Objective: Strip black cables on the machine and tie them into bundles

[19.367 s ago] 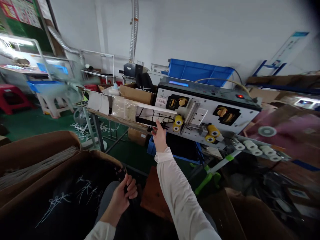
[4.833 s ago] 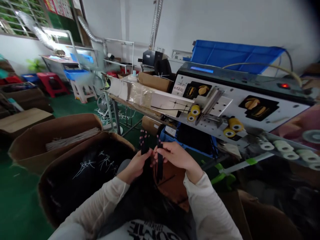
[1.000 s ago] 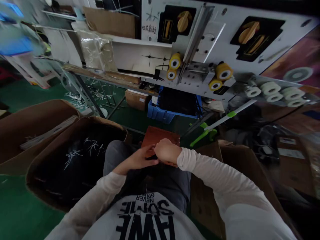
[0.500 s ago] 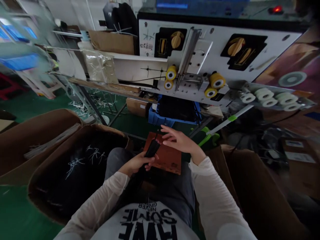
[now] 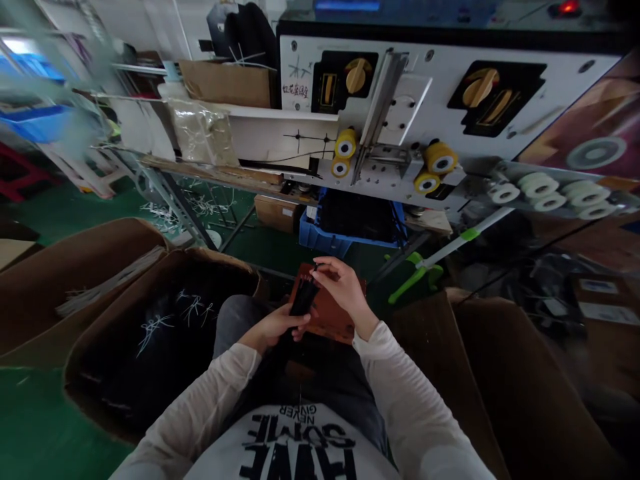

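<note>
The left hand (image 5: 275,327) is closed around a black wire bundle (image 5: 304,300), and the right hand (image 5: 343,287) pinches its top. Beside them, a cardboard box (image 5: 220,263) holds white wire bits (image 5: 155,331) on dark contents.

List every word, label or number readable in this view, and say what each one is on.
Shirt front: "AWE SOME", upside down in this view.
Smaller shirt print: "NEVER GIVE", rest unclear.
Label on the machine panel: handwritten, too small to read.
Machine's blue display: too blurred to read.
White labels at right: too blurred to read.
</note>
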`<action>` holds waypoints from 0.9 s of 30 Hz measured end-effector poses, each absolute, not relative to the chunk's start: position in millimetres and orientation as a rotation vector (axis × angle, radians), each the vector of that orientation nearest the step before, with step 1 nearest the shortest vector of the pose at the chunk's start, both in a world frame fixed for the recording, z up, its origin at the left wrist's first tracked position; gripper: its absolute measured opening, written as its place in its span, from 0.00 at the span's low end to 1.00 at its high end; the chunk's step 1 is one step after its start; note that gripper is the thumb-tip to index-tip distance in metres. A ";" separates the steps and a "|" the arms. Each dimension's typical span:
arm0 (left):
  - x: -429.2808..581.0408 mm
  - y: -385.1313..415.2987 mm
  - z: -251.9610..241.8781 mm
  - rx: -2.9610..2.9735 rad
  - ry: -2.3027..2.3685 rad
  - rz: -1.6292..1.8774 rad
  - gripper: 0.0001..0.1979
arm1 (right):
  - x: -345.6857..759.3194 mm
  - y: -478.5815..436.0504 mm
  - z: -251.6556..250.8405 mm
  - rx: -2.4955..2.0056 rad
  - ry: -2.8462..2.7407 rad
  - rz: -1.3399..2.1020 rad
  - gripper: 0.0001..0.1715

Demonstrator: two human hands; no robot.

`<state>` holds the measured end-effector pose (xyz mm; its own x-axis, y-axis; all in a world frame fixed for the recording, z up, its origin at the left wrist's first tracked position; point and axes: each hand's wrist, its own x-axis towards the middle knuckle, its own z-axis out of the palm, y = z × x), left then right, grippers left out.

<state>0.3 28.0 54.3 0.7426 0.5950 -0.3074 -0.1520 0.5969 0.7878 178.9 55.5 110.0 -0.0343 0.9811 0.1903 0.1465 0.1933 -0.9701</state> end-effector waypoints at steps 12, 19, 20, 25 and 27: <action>6.6 30.4 51.1 0.783 0.659 0.545 0.21 | 171.5 48.0 97.1 -1.140 -1.685 0.690 0.07; -15.8 36.4 61.0 0.657 0.684 0.691 0.14 | 215.6 15.5 78.9 -1.393 -1.826 0.950 0.12; -22.0 37.7 63.1 0.623 0.658 0.724 0.13 | 222.5 2.7 68.7 -1.442 -1.997 1.072 0.11; -45.5 36.1 73.8 0.472 0.624 0.849 0.08 | 233.5 -68.2 5.1 -1.989 -2.511 1.062 0.14; -48.7 31.9 74.2 0.429 0.642 0.877 0.08 | 232.1 -84.0 -14.5 -2.245 -2.443 0.936 0.15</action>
<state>-48.7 31.9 74.2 0.4732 0.8136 -0.3379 -0.5679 0.5749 0.5890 232.1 -84.0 -14.5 -0.1248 0.8199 -0.5587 0.9833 0.0272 -0.1798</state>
